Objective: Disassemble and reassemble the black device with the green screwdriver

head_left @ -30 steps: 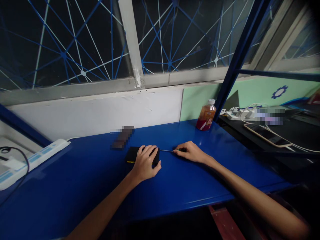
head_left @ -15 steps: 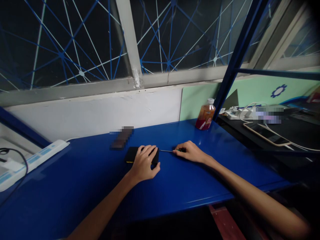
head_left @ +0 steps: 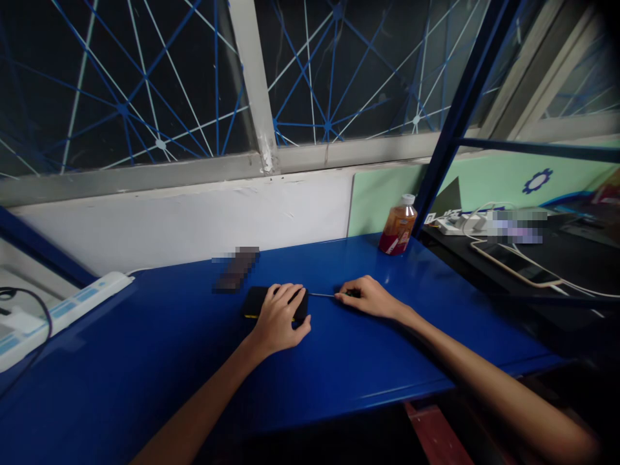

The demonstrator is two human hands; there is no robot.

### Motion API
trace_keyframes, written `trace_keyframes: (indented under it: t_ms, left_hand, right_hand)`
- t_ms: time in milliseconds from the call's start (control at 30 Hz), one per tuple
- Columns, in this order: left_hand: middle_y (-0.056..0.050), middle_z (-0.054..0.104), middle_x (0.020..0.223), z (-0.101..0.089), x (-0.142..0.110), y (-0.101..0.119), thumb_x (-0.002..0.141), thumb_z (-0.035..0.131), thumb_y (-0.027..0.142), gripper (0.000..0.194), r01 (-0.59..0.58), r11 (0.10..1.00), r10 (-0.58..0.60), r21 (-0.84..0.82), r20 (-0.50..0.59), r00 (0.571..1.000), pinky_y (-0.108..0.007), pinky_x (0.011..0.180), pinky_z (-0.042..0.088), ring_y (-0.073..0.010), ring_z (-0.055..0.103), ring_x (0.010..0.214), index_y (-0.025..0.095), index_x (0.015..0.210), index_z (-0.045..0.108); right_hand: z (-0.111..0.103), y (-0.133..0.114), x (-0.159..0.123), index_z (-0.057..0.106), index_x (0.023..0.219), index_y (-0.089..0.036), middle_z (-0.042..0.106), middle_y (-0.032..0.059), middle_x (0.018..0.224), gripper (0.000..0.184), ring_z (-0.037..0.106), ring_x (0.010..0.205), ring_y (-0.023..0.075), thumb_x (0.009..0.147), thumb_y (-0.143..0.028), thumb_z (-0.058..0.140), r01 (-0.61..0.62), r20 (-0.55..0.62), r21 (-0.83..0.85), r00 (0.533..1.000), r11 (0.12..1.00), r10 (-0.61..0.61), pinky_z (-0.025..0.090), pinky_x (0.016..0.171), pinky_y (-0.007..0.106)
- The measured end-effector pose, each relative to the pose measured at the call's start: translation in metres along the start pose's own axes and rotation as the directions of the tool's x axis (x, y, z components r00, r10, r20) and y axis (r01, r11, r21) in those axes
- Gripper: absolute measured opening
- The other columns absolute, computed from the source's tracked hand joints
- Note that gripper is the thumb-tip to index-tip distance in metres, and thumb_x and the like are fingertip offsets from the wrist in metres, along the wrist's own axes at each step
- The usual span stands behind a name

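Note:
Across a flat black case (head_left: 252, 302) with a yellow lower edge, my left hand (head_left: 279, 320) grips it against the blue table (head_left: 339, 368). The fingers reach the case's far edge, and the thumb sits at its near right corner. My right hand (head_left: 368, 297) is closed around the dark handle of what looks like a screwdriver (head_left: 322, 295). Its thin metal shaft points left, and the tip meets or nearly meets the case's right side. Most of the handle is hidden in the fingers.
Behind the case lies a dark, blurred-out rectangular object (head_left: 237, 270). A drink bottle (head_left: 398, 226) stands at the back right. A white power strip (head_left: 72, 310) lies at left. On the black desk at right are a phone (head_left: 516, 263) and cables.
Both hands, the case and the screwdriver stay in nearly the same place. The view has shifted only slightly.

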State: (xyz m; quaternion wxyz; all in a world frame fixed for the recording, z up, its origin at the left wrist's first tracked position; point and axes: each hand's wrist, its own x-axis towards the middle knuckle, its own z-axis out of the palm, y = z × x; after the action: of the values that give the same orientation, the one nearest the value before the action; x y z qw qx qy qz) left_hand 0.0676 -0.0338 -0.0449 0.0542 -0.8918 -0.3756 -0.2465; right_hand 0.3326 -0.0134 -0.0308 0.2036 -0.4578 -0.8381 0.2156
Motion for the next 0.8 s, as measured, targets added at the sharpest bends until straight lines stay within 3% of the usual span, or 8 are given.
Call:
trace_keyframes:
  t_ms: [800]
  left_hand:
    - [-0.014,0.061,0.126,-0.004,0.0016,-0.0014,0.081,0.057,0.036,0.051,0.008,1.0,-0.007,-0.017,0.03,1.0,-0.052,0.101,0.037,-0.0328,0.054,0.117,0.013,0.127,0.057]
  right_hand:
    - [0.0005,0.0001,0.0007,0.07,0.075,-0.018,0.064,0.0003,0.062,0.036,0.05,0.053,0.0109,0.092,-0.043,0.05,-0.002,-0.009,0.016,1.0,1.0,0.002,0.03,0.052,0.024]
